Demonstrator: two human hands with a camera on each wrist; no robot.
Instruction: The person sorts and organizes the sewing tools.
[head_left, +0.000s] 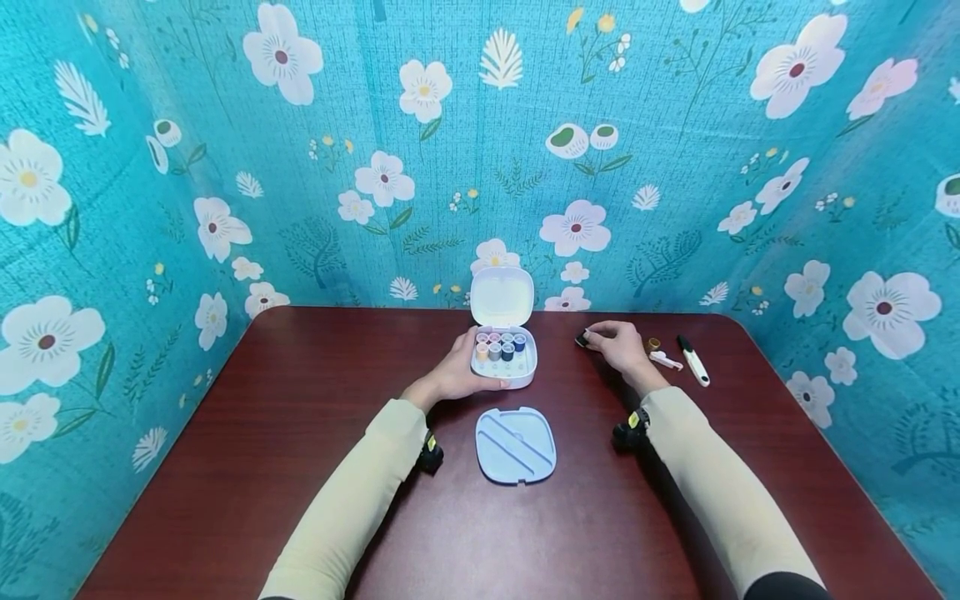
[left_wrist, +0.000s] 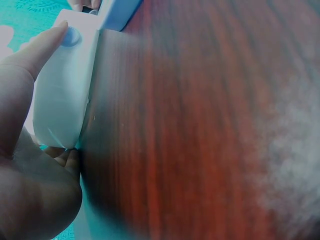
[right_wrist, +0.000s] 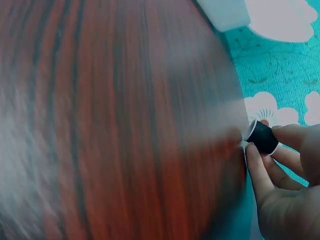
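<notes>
A small white box [head_left: 529, 375] stands on the table with its lid [head_left: 502, 297] raised. Inside are rows of thread spools [head_left: 495, 352] in several colours, with bare pegs along the front. My left hand [head_left: 456, 375] grips the box's left side, and in the left wrist view the thumb lies along its front by a round button [left_wrist: 70, 37]. To the right of the box, my right hand [head_left: 621, 346] pinches a black thread spool [right_wrist: 263, 138] between thumb and fingers, just over the table.
A light blue tray-like panel [head_left: 517, 467] with diagonal ridges lies in front of the box. Beyond my right hand are a gold ring-like thimble [head_left: 653, 343], a small white and pink piece [head_left: 664, 360] and a black-and-white slim tool [head_left: 695, 365]. Flowered blue cloth [head_left: 450, 183] surrounds the table.
</notes>
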